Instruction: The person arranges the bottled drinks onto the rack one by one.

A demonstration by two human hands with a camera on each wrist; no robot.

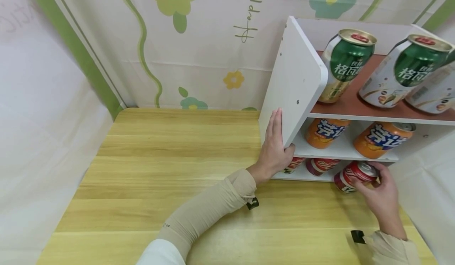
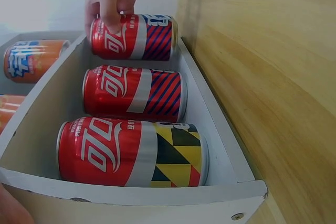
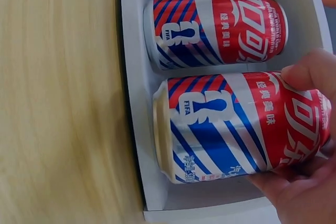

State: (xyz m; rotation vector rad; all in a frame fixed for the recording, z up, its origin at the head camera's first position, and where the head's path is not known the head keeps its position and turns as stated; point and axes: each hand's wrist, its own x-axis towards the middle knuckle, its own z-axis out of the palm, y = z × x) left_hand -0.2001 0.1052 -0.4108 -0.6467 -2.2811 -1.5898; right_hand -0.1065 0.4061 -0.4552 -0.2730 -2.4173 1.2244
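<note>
My right hand [image 1: 383,194] grips a red cola can [image 1: 350,177] near its top, thumb on one side and fingers on the other. The can overlaps the right end of the bottom shelf and tilts. In the right wrist view this cola can [image 3: 220,129] lies beside a second cola can [image 3: 184,30], its red, white and blue pattern showing. My left hand [image 1: 273,154] rests on the shelf unit's white side panel [image 1: 291,83], fingers straight along it and thumb at the front edge. Two more cola cans, a striped can [image 2: 134,92] and a yellow-checked can [image 2: 131,153], stand in the bottom compartment.
Orange soda cans [image 1: 325,132] stand on the middle shelf. Green-and-white cans [image 1: 348,63] occupy the brown top shelf. The unit stands on a wooden table [image 1: 170,170] against a flowered curtain [image 1: 213,40], with a white cloth [image 1: 433,182] on the right.
</note>
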